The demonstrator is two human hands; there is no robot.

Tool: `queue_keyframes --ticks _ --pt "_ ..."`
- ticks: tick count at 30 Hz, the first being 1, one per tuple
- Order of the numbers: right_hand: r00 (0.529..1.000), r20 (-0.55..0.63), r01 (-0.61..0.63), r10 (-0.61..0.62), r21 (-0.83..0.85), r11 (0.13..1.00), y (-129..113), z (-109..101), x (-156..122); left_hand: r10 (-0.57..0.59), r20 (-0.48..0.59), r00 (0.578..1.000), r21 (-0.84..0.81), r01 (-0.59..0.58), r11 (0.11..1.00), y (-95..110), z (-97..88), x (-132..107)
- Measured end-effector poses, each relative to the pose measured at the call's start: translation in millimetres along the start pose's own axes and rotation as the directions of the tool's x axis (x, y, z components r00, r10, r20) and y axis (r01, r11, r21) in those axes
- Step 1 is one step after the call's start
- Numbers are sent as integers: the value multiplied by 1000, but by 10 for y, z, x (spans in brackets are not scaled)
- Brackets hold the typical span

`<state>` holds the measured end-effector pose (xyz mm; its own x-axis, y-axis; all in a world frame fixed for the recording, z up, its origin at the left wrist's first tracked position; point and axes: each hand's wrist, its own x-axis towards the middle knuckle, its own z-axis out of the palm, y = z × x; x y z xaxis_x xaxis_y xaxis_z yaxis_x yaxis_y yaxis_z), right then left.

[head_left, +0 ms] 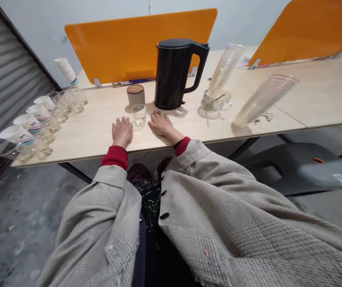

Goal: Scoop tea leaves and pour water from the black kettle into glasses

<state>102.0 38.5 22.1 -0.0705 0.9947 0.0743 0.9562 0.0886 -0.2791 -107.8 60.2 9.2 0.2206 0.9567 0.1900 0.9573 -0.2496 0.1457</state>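
Note:
My left hand (122, 131) lies palm down on the pale wood tabletop (87, 135), and my right hand (160, 124) rests the same way a short distance to its right. Neither hand holds anything. Between them, slightly farther away, stands a small clear drinking glass (139, 114), closest to my right hand's fingers. Behind it are a black electric kettle (172, 75) and a beige canister with a wooden lid (135, 95). A glass mug with a spoon in it (215, 101) sits to the right of the kettle.
Paper cups (27, 123) and clear glasses (40, 137) line the left table edge. Two tall stacks of clear plastic cups (265, 99) lean at right, near dark scattered specks (262, 119). Orange desk dividers (135, 46) stand behind, a corrugated shutter (6, 79) left, a grey chair (302, 167) below right.

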Motion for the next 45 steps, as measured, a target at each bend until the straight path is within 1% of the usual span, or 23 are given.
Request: queue_keyframes --ticks 8,32,40,45 --pt "1000 11 -15 15 -6 1000 -14 -16 4 5 24 1000 -24 -4 1000 10 -47 5" --pt "1000 -5 -15 15 -16 1000 -26 -5 -12 -12 -8 1000 -15 11 1000 9 -4 3" --pt "999 31 -26 26 3 1000 -41 -39 -19 1 7 1000 4 -1 1000 -7 -1 12" --pt "999 23 -23 23 4 1000 -62 -55 -42 7 -4 1000 8 -7 1000 -9 5 13"
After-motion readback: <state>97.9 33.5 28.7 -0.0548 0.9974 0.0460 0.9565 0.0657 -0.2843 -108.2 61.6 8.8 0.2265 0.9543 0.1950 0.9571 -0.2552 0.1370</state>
